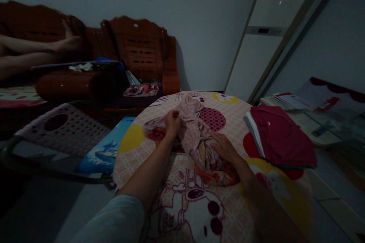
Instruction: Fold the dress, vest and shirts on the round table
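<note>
A crumpled pale pink garment with orange-red patterned parts lies bunched on a round table with a cartoon-print cloth. My left hand is at the garment's upper left part, its fingers closed in a pinch on the fabric. On the garment's right side rests my right hand, fingers stretched out and touching the cloth, above the orange-red part. The fabric folds hide some of the garment's shape.
Folded clothes, dark red on top, are stacked at the table's right edge. A woven chair with a blue bag stands at the left. Behind are wooden seats and a person's bare legs. Papers lie far right.
</note>
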Demonstrator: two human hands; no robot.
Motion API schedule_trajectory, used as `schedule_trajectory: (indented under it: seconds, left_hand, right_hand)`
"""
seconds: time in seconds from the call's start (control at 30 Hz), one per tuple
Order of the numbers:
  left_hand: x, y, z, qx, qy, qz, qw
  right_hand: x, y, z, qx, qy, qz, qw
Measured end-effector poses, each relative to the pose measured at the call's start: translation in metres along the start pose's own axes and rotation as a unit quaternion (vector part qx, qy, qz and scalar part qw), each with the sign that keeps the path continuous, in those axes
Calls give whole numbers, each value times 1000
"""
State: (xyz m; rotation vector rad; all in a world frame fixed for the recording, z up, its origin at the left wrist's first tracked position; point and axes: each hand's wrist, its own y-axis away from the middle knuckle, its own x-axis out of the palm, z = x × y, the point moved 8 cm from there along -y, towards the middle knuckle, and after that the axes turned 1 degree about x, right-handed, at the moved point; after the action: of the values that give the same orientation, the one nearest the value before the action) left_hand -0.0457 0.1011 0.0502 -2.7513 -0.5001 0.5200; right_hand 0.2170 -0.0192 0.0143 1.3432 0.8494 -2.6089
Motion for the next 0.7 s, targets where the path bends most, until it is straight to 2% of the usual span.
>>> schedule_trajectory:
  seconds: [0.07,0.13,0.2,0.27,0.33,0.43,0.6,0.7]
  left_hand:
    - [14,8,-21,74,-41,69,994]
    - [39,25,-39,137,-76,188,969]
    - [64,51,-53,207,-128,308,920]
    - [80,75,-60,258,-195,367,872]
    - [88,87,-60,263,-249,381,851]
    - [90,88,-57,231,-271,387,851]
    - [78,63,-53,178,-198,394,880]
    - [63,47,-50,186,-185,327,908]
  right_hand:
    - [10,-1,4,-14,0,14,1000]
    - [17,-2,4,-18,-4,26,1000]
    - [19,-3,3,-11,-16,27,999]
    - [16,-3,-1,7,-31,18,999]
    - [12,-2,-3,25,-47,14,998]
    - [6,-3,-2,43,-66,9,997]
    - [-5,-5,4,53,-91,-21,994]
    - [-12,-7,9,53,-91,-54,993]
